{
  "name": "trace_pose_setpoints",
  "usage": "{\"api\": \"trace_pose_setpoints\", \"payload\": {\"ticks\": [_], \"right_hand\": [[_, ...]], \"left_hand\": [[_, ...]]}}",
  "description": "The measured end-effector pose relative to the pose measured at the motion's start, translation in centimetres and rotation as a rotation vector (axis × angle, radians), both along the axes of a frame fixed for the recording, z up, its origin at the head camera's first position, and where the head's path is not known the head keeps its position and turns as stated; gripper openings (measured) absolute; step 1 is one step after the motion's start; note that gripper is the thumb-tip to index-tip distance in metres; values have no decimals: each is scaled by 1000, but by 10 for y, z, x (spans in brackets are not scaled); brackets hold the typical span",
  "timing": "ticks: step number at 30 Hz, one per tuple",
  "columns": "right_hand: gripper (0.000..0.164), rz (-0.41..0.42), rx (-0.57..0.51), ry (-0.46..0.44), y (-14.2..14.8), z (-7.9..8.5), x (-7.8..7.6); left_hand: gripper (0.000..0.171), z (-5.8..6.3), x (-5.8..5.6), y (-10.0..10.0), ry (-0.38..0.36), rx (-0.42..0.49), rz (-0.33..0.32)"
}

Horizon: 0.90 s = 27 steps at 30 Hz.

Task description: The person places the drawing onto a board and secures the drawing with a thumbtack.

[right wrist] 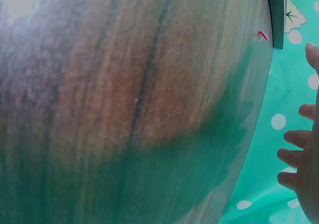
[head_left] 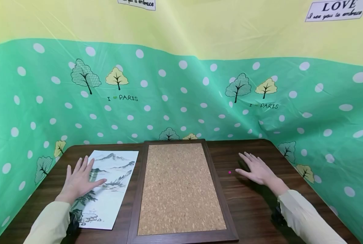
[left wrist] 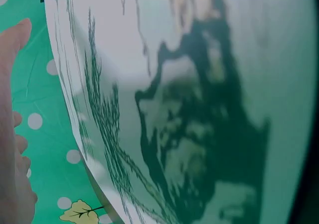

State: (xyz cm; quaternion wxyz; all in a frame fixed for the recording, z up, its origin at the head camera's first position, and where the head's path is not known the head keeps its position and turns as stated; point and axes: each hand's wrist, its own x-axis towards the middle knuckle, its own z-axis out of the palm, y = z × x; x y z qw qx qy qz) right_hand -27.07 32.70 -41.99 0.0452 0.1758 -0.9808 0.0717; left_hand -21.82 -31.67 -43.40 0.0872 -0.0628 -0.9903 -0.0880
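My left hand [head_left: 79, 181], fingers spread, is over the left side of a sheet with an ink landscape painting [head_left: 112, 193]; whether it touches the paper I cannot tell. The left wrist view shows the painted sheet [left wrist: 119, 50] close up, with the hand [left wrist: 15, 129] at the left edge. In the middle of the table lies a cork board [head_left: 181, 189] with a dark wooden frame. To its right, my right hand [head_left: 257, 169] is held out with straight fingers, holding nothing. Near its thumb sits a small pink pushpin [head_left: 229, 172], also in the right wrist view as a pink pin [right wrist: 263, 35].
The dark wooden table [head_left: 248, 217] bears the board and the sheet. Behind it and along both sides hangs a green and yellow cloth [head_left: 187, 91] with white dots, trees and lettering. A dark wrist strap [head_left: 279, 216] sits at the right cuff.
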Motion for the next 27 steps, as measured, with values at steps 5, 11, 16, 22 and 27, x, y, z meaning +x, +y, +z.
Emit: {"api": "trace_pose_setpoints", "payload": {"ticks": [5, 11, 16, 22, 27], "right_hand": [[78, 4, -29, 1, 1, -2, 0], [75, -8, -118, -25, -3, -2, 2], [73, -21, -174, -48, -7, -4, 3], [65, -6, -248, -66, -14, -3, 3], [60, -3, -311, -62, -18, -5, 2]], "left_hand": [[103, 2, 3, -6, -31, 18, 10], [101, 2, 6, -12, -62, 30, 44], [101, 0, 7, -18, -71, 50, 49], [103, -2, 9, -27, -113, 124, 81], [107, -2, 13, -36, -196, 162, 151]]}}
